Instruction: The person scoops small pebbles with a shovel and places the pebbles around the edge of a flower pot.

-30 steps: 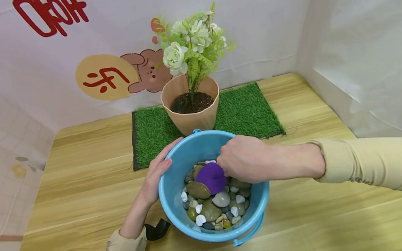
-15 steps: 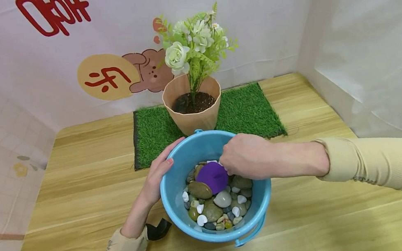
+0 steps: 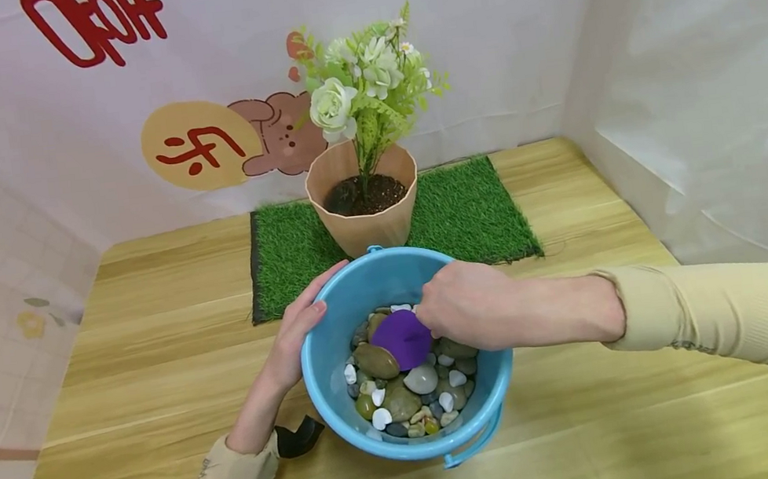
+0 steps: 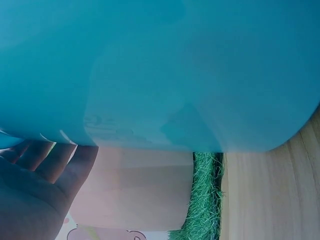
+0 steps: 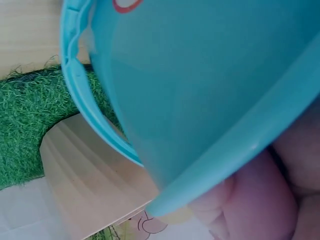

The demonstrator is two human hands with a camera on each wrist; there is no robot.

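A blue bucket (image 3: 328,404) holding mixed stones stands on the wooden table. My left hand (image 3: 295,332) rests against the bucket's left side, fingers along the outer wall and thumb tip at the rim. In the left wrist view its fingers (image 4: 60,165) meet the blue wall. Curled tight, my right hand (image 3: 466,305) reaches over the right rim and holds a purple shovel (image 3: 399,340) by its hidden handle end. The rounded purple blade lies among the stones, with a brown stone (image 3: 376,360) at its left edge. White, grey and yellowish pebbles (image 3: 420,379) surround it.
Behind the bucket, a peach flowerpot (image 3: 372,229) with white artificial flowers (image 3: 365,76) stands on a green turf mat (image 3: 473,209). The bucket's handle (image 3: 475,446) hangs down at the front. White cloth walls (image 3: 714,75) with printed drawings enclose the table (image 3: 625,417).
Both hands, the bucket and the purple shovel keep nearly the same place. The whole view shifts slightly, as the head camera moves.
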